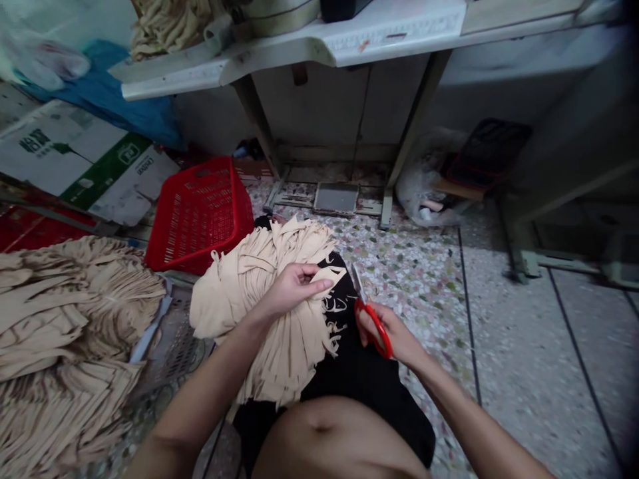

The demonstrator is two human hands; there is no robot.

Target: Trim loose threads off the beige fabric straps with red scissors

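Observation:
A thick bundle of beige fabric pieces point(279, 332) lies across my lap, over black cloth on my legs. My left hand point(302, 286) pinches the end of one beige fabric piece point(332, 274) between thumb and fingers. Thin curled threads and narrow strips fringe the bundle's right edge. In my right hand point(389, 326) is a pair of scissors with red handles point(382, 332), its blades pointing up and away from me. The blades are just right of the held fabric, apart from it.
At left, large stacks of beige fabric point(74, 306) rest by a grey crate point(172, 346). Beyond my lap stands a red plastic basket point(200, 213). A white and green carton point(84, 159) is behind it. A work table point(399, 50) with metal legs spans the front, with a plastic bag point(424, 189) beneath.

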